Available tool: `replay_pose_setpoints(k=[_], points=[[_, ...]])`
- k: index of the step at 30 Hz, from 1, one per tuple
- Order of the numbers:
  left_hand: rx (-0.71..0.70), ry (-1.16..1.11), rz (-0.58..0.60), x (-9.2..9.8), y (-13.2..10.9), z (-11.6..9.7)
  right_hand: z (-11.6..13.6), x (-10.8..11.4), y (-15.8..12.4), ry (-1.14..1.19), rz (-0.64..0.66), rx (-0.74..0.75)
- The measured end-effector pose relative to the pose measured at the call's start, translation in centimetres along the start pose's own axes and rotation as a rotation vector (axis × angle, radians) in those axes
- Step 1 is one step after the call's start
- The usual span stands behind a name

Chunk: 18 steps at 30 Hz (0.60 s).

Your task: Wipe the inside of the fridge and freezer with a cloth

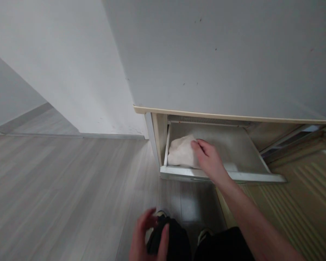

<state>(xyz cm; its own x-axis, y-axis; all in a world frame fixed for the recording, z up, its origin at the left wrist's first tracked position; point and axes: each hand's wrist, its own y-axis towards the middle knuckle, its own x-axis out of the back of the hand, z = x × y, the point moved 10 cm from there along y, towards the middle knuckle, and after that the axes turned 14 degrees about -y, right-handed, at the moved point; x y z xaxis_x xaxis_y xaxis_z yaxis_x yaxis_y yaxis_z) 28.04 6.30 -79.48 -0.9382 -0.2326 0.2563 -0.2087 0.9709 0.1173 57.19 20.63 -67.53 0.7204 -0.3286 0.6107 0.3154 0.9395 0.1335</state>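
My right hand [209,159] reaches down into an open pull-out drawer [220,175] under a grey cabinet door. Its fingers curl onto a pale, lumpy wrapped bundle [180,151] that lies in the drawer's left corner. My left hand [148,237] rests low in the view on my knee in dark trousers, fingers spread and holding nothing.
A large grey door front [233,54] hangs above the drawer. An open beige door with ribbed inner lining [301,203] stands to the right. Grey wood-look floor [57,188] spreads left, bounded by a white wall [70,65]. My shoes show below the drawer.
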Motion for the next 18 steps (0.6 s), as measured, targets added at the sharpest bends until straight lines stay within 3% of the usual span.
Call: replay_pose_setpoints(k=[4,6,8,10,13,15,18], points=[[-0.145,-0.053,0.037,-3.4,6.3,-2.5,-4.2,5.8,-4.9,0.480,-0.354,-0.257],[-0.178,-0.045,0.044,-4.9,8.4,-2.8,-6.8,8.6,-8.5,0.547,-0.498,-0.415],[-0.207,-0.041,0.050,-6.0,9.3,-2.9,-9.2,10.2,-11.8,0.446,-0.514,-0.573],[-0.235,-0.025,0.067,-6.9,9.5,-2.9,-11.1,9.3,-13.4,0.283,-0.316,-0.665],[-0.251,-0.003,0.039,-7.4,9.5,-2.7,-13.2,5.1,-14.2,0.181,0.002,-0.677],[-0.243,-0.001,-0.013,-7.3,9.6,-2.3,-14.5,3.4,-14.2,0.183,-0.003,-0.713],[-0.218,-0.003,-0.051,-7.3,10.1,-1.8,-15.6,3.2,-13.6,0.154,-0.137,-0.734]])
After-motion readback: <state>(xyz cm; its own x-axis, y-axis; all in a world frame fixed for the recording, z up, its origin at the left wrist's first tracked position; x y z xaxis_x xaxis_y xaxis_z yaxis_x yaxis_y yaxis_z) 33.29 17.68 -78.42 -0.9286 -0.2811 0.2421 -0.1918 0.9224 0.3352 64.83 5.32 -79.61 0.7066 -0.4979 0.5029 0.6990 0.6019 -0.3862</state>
